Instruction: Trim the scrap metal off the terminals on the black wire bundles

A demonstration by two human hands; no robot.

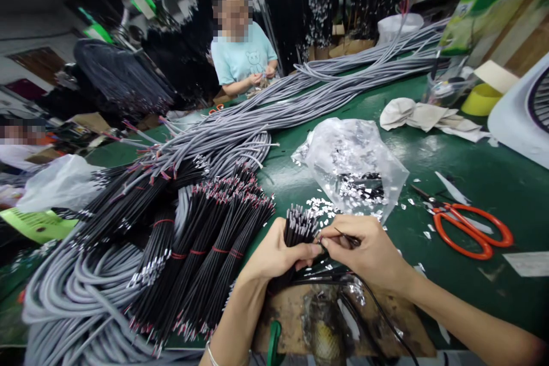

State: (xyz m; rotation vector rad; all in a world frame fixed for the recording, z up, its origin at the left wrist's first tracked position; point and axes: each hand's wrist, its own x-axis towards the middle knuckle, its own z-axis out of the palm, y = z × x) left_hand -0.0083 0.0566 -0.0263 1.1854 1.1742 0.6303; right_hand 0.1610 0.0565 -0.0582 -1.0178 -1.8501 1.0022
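My left hand (274, 254) is wrapped round an upright bunch of thin black wires (300, 226) with bare silvery tips. Right beside it, my right hand (358, 243) is closed in a pinch, its fingertips meeting my left thumb. A thin dark piece shows between its fingers, too small to name for certain. Below both hands, a brown wooden board (283, 326) carries a dark, worn block with a yellowish part (326, 340). Black cords run over the board. Small white pieces (321, 209) lie scattered just beyond my hands.
Tied black wire bundles (206, 251) and grey cables (274, 103) cover the left and back of the green table (433, 154). A clear plastic bag (355, 154) lies ahead, orange-handled scissors (467, 229) to the right, near a white fan (525, 108). Another person (242, 51) sits across.
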